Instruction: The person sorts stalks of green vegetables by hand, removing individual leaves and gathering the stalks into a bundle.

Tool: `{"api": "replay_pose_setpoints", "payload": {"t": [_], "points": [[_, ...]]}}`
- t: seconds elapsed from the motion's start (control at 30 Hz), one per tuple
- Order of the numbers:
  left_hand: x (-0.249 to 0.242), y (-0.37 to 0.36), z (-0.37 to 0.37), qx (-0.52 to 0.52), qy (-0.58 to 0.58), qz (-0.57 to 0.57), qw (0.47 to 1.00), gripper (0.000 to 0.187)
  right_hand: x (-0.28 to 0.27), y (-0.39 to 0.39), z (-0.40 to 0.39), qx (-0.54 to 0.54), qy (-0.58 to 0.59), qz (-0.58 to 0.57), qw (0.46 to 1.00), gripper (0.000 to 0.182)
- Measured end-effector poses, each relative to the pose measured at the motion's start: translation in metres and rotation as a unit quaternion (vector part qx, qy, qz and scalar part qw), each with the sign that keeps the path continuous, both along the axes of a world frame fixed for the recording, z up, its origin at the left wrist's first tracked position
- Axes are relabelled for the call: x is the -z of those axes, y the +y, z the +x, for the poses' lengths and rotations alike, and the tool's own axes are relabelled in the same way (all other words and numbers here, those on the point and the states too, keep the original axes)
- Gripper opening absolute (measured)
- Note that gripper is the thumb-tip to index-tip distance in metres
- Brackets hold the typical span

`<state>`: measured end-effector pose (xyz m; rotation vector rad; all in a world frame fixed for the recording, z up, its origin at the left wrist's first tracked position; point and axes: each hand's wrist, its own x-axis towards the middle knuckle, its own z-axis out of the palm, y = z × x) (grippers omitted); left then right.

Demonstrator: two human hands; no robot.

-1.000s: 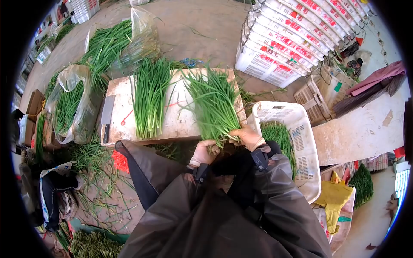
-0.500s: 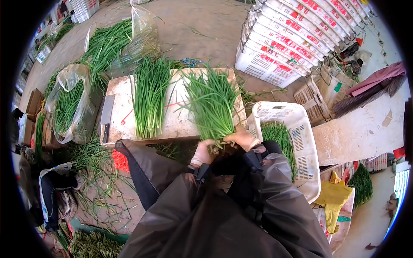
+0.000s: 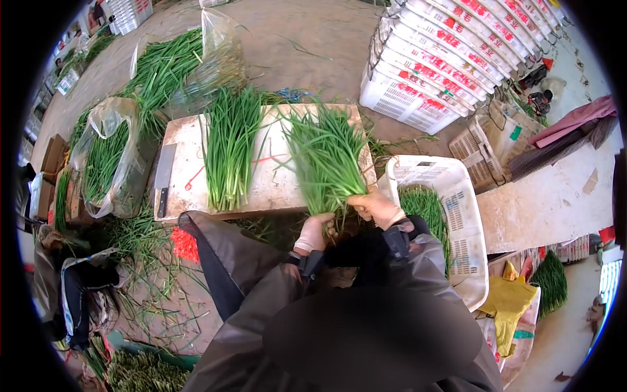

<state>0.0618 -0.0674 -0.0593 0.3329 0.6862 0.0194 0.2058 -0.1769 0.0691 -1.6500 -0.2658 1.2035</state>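
A bunch of garlic chives (image 3: 328,147) lies with its leaves fanned over the right part of the white board (image 3: 271,179); its lower ends reach past the front edge. My right hand (image 3: 377,206), in a pale glove, is closed round the base of that bunch. Lower and to the left, my left hand (image 3: 316,232), gloved too, is closed on stem ends of the chives hanging below the board. A second bunch of chives (image 3: 230,153) rests on the board's left half. Farther left lies a cleaver (image 3: 163,176) with a black handle.
A white crate (image 3: 467,242) holding chives stands at my right. Stacked white crates (image 3: 418,98) rise behind it. Plastic bags of chives (image 3: 108,157) sit left of the board. Loose leaves (image 3: 157,274) litter the floor, and a seated person's leg (image 3: 85,287) shows far left.
My hands have moved apart: the right went slightly right and up on the bunch, the left slightly down. The bunch's base has shifted right.
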Motion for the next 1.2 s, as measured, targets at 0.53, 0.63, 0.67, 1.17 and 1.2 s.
{"api": "replay_pose_setpoints", "payload": {"t": [0.53, 0.63, 0.67, 1.17, 1.2], "points": [[0.006, -0.007, 0.002, -0.009, 0.111, 0.061, 0.992, 0.013, -0.169, -0.016, 0.054, 0.084, -0.058, 0.377, 0.921, 0.020], [0.006, -0.011, 0.006, -0.001, 0.141, 0.088, 0.986, 0.013, -0.180, -0.015, 0.058, 0.077, -0.074, 0.413, 0.905, 0.038], [0.008, -0.012, 0.008, 0.013, 0.146, 0.099, 0.984, 0.013, -0.180, -0.013, 0.055, 0.081, -0.091, 0.406, 0.906, 0.038], [-0.010, 0.012, 0.019, 0.191, 0.001, 0.170, 0.967, 0.042, 0.029, 0.002, -0.012, 0.072, 0.060, 0.040, 0.995, 0.017], [-0.014, 0.014, 0.017, 0.194, 0.008, 0.187, 0.963, 0.044, 0.022, 0.007, -0.014, 0.048, -0.009, 0.045, 0.998, 0.017]]}}
